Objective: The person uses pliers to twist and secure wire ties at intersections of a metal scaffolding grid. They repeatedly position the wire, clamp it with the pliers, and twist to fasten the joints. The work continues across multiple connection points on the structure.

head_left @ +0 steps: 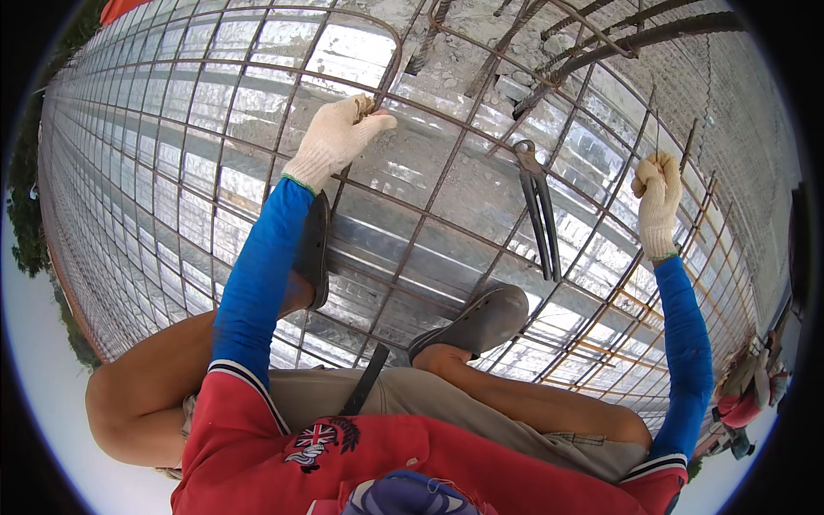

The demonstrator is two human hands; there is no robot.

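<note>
My left hand [339, 137], in a cream knit glove, is at a crossing of the steel mesh [422, 216]. Its fingers are curled together beside a bar, and whatever they pinch is hidden. Out to the right, my gloved right hand [659, 193] has its fingers closed around a thin tie wire [657, 116] that sticks up above them. Between my hands, a pair of end-cutting pincers [539, 210] lies on the mesh, jaws pointing away from me and dark handles toward me. Neither hand touches the pincers.
Ribbed metal decking [386, 262] lies under the mesh. Thick rebar [635, 43] juts in at the far right, near a rough concrete surface [738, 112]. My dark clogs [481, 319] rest among the bars. Reddish clothing [742, 408] shows at the right edge.
</note>
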